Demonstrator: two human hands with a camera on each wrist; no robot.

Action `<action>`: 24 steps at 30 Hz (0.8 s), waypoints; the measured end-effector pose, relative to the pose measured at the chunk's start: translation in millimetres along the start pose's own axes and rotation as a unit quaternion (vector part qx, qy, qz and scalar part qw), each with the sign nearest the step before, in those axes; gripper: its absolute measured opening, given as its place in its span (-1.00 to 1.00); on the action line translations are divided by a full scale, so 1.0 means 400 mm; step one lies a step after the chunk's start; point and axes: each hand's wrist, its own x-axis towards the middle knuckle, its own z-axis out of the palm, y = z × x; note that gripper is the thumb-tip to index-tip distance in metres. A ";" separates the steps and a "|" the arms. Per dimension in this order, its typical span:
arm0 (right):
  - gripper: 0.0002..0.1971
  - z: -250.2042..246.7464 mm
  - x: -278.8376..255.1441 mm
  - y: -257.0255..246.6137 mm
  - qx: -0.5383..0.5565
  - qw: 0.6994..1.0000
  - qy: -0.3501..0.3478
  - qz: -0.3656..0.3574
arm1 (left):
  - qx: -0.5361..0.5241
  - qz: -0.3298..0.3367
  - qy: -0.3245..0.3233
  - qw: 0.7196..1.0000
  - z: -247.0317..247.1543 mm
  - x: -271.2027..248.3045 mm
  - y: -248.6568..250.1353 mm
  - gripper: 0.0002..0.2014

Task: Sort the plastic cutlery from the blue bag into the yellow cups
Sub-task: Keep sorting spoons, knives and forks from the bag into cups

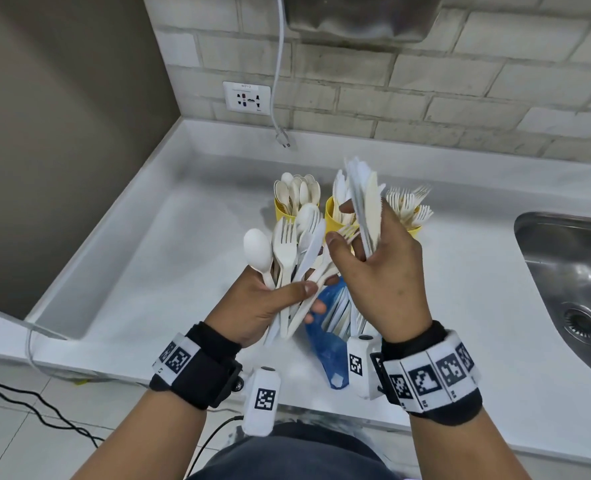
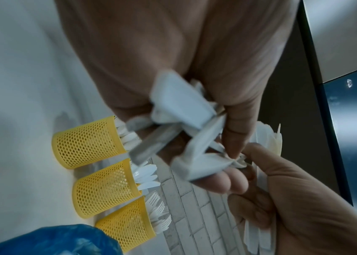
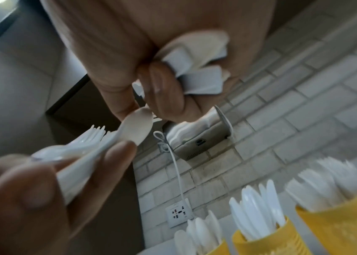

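Observation:
My left hand (image 1: 311, 299) grips a mixed bundle of white plastic spoons, forks and knives (image 1: 287, 258) by the handles (image 2: 182, 112), above the counter. My right hand (image 1: 356, 244) holds a stack of knives (image 1: 366, 209) upright, its thumb beside a fork head (image 1: 347, 232) in the left bundle. Three yellow mesh cups stand behind the hands: one with spoons (image 1: 282, 209), one with knives (image 1: 332, 216), one with forks (image 1: 413, 232). The blue bag (image 1: 332, 348) lies on the counter under my hands with more cutlery inside.
A steel sink (image 1: 571, 278) lies at the right. The white counter (image 1: 155, 258) has a raised edge at the back and left. A wall socket (image 1: 247, 97) and a hanging cable plug (image 1: 283, 138) are on the brick wall behind.

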 end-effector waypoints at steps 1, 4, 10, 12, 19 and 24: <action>-0.74 0.001 -0.001 0.006 -0.050 0.999 -0.007 -0.018 | 0.004 -0.001 0.004 1.000 0.000 0.001 -0.001 -0.70; -0.74 0.007 0.004 0.021 -0.124 0.991 -0.028 -0.036 | 0.029 -0.002 0.027 0.999 -0.003 0.005 -0.007 -0.72; -0.85 0.001 0.012 0.013 -0.149 0.988 -0.030 -0.028 | 0.075 -0.002 0.048 0.996 -0.010 0.003 -0.006 -0.78; -0.84 -0.001 0.015 0.012 -0.141 0.989 -0.043 -0.015 | 0.087 -0.003 0.052 0.995 -0.010 0.003 -0.002 -0.79; -0.91 -0.019 0.034 0.037 -0.086 0.992 -0.088 0.041 | 0.147 -0.013 0.046 0.988 -0.005 0.005 0.009 -0.80; -0.89 -0.031 0.047 0.064 0.007 0.995 -0.050 0.088 | 0.159 -0.028 0.020 0.987 0.000 0.016 0.013 -0.76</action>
